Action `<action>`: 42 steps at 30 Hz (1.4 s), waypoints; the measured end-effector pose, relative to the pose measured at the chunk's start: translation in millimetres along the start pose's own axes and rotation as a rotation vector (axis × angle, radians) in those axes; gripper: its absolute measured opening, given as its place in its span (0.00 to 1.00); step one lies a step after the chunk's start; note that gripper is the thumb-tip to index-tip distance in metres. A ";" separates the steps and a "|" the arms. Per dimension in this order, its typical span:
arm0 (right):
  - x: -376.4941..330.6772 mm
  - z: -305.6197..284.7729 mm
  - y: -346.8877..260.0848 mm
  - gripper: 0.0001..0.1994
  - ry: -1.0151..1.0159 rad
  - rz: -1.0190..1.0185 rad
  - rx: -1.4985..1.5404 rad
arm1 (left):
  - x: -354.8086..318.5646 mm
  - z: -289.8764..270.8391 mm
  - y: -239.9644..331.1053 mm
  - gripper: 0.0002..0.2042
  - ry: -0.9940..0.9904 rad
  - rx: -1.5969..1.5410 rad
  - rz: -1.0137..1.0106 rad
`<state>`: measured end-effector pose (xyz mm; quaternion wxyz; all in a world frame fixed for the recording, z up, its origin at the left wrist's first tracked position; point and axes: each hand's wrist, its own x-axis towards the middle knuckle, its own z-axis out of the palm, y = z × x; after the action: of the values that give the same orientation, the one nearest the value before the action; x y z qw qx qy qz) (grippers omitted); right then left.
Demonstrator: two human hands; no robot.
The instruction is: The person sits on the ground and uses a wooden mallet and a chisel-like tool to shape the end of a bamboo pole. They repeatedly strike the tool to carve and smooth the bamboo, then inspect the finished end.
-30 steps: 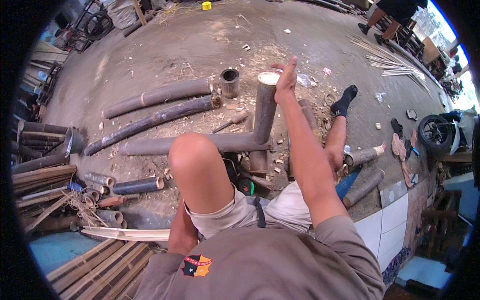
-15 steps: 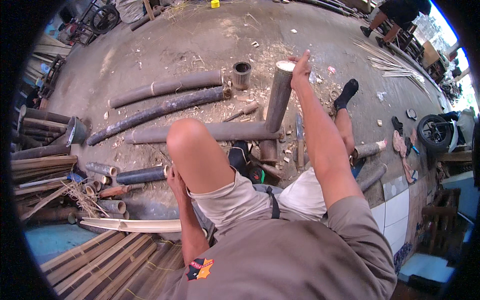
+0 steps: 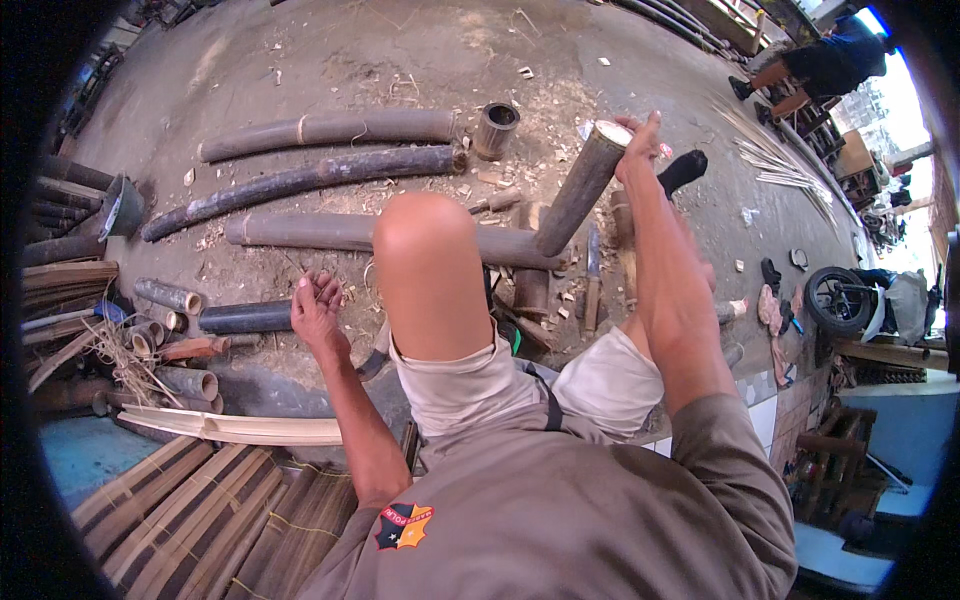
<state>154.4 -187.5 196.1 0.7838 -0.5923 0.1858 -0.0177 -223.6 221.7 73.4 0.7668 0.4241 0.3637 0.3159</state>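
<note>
My right hand [image 3: 640, 148] grips the top of a thick dark bamboo tube [image 3: 580, 195] from its right side. The tube leans right, its pale end up and its lower end by the right end of a lying bamboo pole [image 3: 310, 231]. Left of my raised knee, my left hand [image 3: 320, 305] has its fingers curled together. Something thin and dark seems to stick out above them, too small to name. Behind that hand lies a short black tube [image 3: 245, 317]. A knife-like tool [image 3: 593, 285] with a wooden handle lies below the leaning tube.
Two long bamboo poles, one brown [image 3: 330, 132] and one dark [image 3: 300, 188], lie farther off beside a short upright bamboo cup [image 3: 496, 130]. Cut bamboo pieces [image 3: 168, 296] and slats are stacked at left. Wood chips litter the floor. A person [image 3: 820, 65] stands far right.
My left hand has come out from behind the raised knee, moving left and away from me. My right hand has tipped the tube's top to the right. The view has shifted.
</note>
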 end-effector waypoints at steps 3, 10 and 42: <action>10.6 -2.5 0.8 0.45 -0.004 -0.036 -0.015 | 1.3 -10.4 2.9 0.24 0.005 0.034 -0.003; 20.2 6.5 12.0 0.43 0.049 -0.069 0.033 | 17.7 -31.5 25.8 0.22 0.068 0.034 0.067; -62.7 -8.5 22.1 0.25 0.042 -0.232 0.137 | -174.0 280.8 59.2 0.33 -0.808 0.315 0.330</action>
<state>89.2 -173.2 190.5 0.8112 -0.5542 0.1305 -0.1334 -95.3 -8.4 281.4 0.7127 0.6768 0.0071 0.1843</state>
